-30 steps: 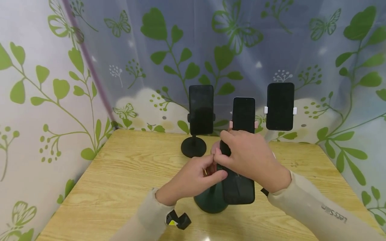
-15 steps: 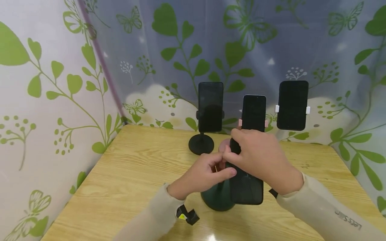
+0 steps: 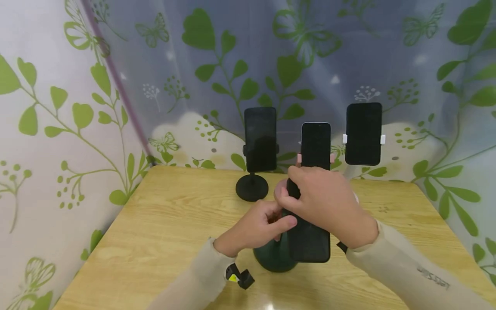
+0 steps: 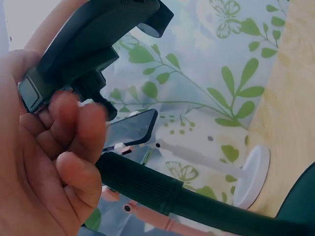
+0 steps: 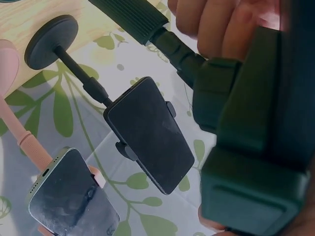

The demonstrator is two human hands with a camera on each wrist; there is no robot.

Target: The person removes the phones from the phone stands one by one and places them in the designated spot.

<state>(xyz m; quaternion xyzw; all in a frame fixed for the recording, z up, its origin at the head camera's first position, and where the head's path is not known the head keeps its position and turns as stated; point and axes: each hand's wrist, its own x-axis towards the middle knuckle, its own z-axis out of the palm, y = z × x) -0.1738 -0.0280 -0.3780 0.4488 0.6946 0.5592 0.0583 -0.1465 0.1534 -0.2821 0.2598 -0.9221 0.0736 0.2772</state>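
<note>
A dark-screened phone (image 3: 310, 243) is at a dark green phone holder, whose round base (image 3: 273, 258) stands on the table. Over the phone's upper part lies my right hand (image 3: 325, 200), gripping it with the thumb by its left edge and fingers curled over the far side. My left hand (image 3: 257, 226) holds the holder's clamp at the phone's left edge, its thumb over the front. Curled fingers (image 4: 78, 172) lie beneath the clamp (image 4: 93, 64) in the left wrist view. The right wrist view shows the clamp's end (image 5: 251, 196) and the ribbed stem (image 5: 133, 19). The right palm hides part of the phone.
Behind stand a black holder with a phone (image 3: 261, 140), a pink holder with a phone (image 3: 315, 144) and a white holder with a phone (image 3: 363, 133). All are on the wooden table (image 3: 166, 224). A leaf-patterned cloth (image 3: 217, 77) hangs behind the table.
The head view has swung right and back. My left fingertips have come slightly down and away from my right thumb, which has lifted a little. The phone stays in place under my right hand.
</note>
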